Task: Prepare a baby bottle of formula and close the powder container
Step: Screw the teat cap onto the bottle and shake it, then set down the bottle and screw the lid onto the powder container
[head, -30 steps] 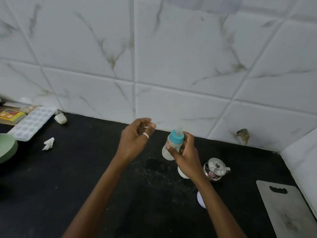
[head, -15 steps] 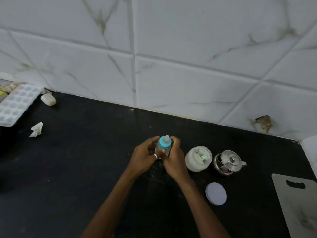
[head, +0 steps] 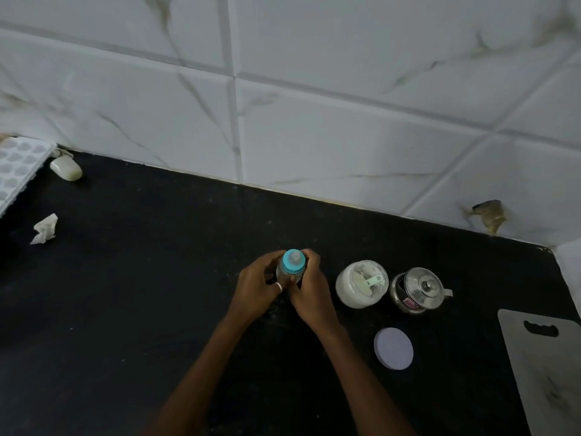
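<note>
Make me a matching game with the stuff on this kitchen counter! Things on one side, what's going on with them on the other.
Things:
1 baby bottle
2 powder jar
3 round lid
4 steel pot

States:
A lying flat on the counter
B gripped by left hand and right hand
C open, scoop inside
D closed on top

Pairs: 1-B, 2-C, 3-A, 4-D

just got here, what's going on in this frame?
A person holds a baby bottle upright between both hands. The left hand and right hand are wrapped round its body below the teal collar, which is on. To its right the powder container stands open with a green scoop inside. Its round lid lies flat on the black counter nearby. The bottle looks capped; the container is not yet closed.
</note>
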Tool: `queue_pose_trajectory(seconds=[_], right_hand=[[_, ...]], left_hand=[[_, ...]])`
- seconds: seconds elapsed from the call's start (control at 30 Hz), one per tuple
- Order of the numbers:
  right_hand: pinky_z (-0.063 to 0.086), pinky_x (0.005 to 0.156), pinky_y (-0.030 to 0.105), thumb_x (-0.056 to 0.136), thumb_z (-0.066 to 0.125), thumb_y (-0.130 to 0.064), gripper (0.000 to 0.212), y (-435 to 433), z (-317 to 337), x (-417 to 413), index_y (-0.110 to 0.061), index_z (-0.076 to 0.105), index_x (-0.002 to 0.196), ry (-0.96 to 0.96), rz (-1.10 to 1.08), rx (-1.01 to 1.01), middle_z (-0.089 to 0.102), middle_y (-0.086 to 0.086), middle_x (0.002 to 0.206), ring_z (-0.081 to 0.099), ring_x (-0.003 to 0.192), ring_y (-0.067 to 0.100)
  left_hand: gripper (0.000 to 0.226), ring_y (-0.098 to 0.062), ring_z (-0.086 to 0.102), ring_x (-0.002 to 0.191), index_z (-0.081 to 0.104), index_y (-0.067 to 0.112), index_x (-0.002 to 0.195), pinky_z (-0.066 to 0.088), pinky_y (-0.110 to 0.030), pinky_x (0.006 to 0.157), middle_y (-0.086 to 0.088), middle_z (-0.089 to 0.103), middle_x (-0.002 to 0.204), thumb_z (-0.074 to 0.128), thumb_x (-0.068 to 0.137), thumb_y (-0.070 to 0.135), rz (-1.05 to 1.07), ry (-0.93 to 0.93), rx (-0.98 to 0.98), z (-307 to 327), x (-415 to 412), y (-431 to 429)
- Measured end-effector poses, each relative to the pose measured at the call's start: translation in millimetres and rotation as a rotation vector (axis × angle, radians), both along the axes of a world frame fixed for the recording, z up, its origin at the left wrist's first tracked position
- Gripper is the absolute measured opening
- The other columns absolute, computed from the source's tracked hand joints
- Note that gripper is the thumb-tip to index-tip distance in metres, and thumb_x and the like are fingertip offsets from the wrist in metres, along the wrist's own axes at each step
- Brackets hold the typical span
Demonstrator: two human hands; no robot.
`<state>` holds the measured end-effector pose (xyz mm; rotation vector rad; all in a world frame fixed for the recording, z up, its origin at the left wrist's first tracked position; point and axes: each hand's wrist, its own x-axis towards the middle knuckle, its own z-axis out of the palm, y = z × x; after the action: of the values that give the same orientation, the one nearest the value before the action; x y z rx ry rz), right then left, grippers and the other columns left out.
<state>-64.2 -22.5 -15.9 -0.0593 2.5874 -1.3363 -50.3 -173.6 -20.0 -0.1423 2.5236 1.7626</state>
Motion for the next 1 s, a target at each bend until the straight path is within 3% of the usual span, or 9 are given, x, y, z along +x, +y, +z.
queue_pose_trajectory(seconds=[0.2, 0.33, 0.6, 0.73, 0.8, 0.93, 1.0], right_hand=[[0.043, 0.111, 0.03, 0.094, 0.07, -0.014, 0.084, 0.2, 2.0, 7.1, -0.021, 0.016, 0.158, -0.03, -0.001, -0.001, 0.047, 0.004, 0.154, 0.048, 0.139, 0.015], [0.031, 0.113, 0.022, 0.094, 0.071, -0.025, 0.088, 5.5, 4.4, 19.6, -0.022, 0.014, 0.16, -0.03, -0.017, 0.0, 0.035, 0.0, 0.163, 0.033, 0.148, 0.012], [0.028, 0.107, 0.015, 0.097, 0.067, -0.031, 0.07, 41.2, 12.6, 61.6, -0.026, 0.028, 0.155, 0.041, -0.031, 0.072, 0.039, -0.004, 0.159, 0.035, 0.144, 0.004], [0.028, 0.091, -0.002, 0.097, 0.067, -0.033, 0.062, 69.0, 22.9, 82.9, -0.027, 0.037, 0.15, 0.086, -0.081, 0.063, 0.047, -0.005, 0.153, 0.034, 0.129, -0.01], [0.028, 0.089, -0.006, 0.097, 0.068, -0.032, 0.059, 86.3, 26.8, 93.6, -0.025, 0.04, 0.148, 0.116, -0.117, 0.054, 0.049, -0.004, 0.151, 0.034, 0.126, -0.012], [0.029, 0.092, -0.005, 0.098, 0.066, -0.032, 0.058, 123.1, 32.6, 112.8, -0.021, 0.04, 0.148, 0.143, -0.168, 0.067, 0.05, -0.002, 0.15, 0.039, 0.129, -0.007], [0.031, 0.101, 0.003, 0.099, 0.064, -0.033, 0.057, 140.8, 33.3, 120.9, -0.018, 0.041, 0.149, 0.178, -0.172, 0.11, 0.049, 0.0, 0.151, 0.044, 0.136, 0.004]], left_hand=[[0.07, -0.002, 0.058, 0.129, 0.051, 0.02, 0.151, 0.048, -0.008, 0.095, 0.006, 0.062, 0.144, 0.082, 0.088, 0.019, 0.029, -0.054, -0.031, -5.7, 5.7, -0.6], [0.075, -0.01, 0.053, 0.136, 0.043, 0.02, 0.155, 0.046, -0.019, 0.1, 0.0, 0.055, 0.153, 0.08, 0.09, 0.026, 0.096, -0.089, -0.033, -5.5, 20.7, -4.1], [0.071, -0.003, 0.054, 0.125, 0.045, 0.024, 0.152, 0.045, -0.015, 0.092, 0.001, 0.055, 0.151, 0.078, 0.09, 0.032, 0.135, -0.124, -0.07, 7.0, 61.3, 1.7], [0.069, -0.004, 0.056, 0.125, 0.047, 0.023, 0.151, 0.045, -0.015, 0.092, 0.0, 0.057, 0.149, 0.079, 0.09, 0.031, 0.101, -0.11, -0.081, 17.8, 79.1, 21.5], [0.069, -0.006, 0.056, 0.126, 0.048, 0.02, 0.151, 0.046, -0.016, 0.093, -0.002, 0.058, 0.149, 0.079, 0.09, 0.03, 0.081, -0.107, -0.082, 22.9, 85.0, 35.2], [0.07, -0.009, 0.056, 0.13, 0.048, 0.017, 0.151, 0.047, -0.022, 0.099, -0.002, 0.058, 0.149, 0.079, 0.09, 0.029, 0.037, -0.105, -0.073, 30.6, 90.6, 63.3], [0.071, -0.012, 0.055, 0.132, 0.047, 0.017, 0.152, 0.048, -0.027, 0.103, -0.003, 0.056, 0.15, 0.079, 0.09, 0.028, 0.018, -0.103, -0.07, 33.3, 91.9, 76.8]])
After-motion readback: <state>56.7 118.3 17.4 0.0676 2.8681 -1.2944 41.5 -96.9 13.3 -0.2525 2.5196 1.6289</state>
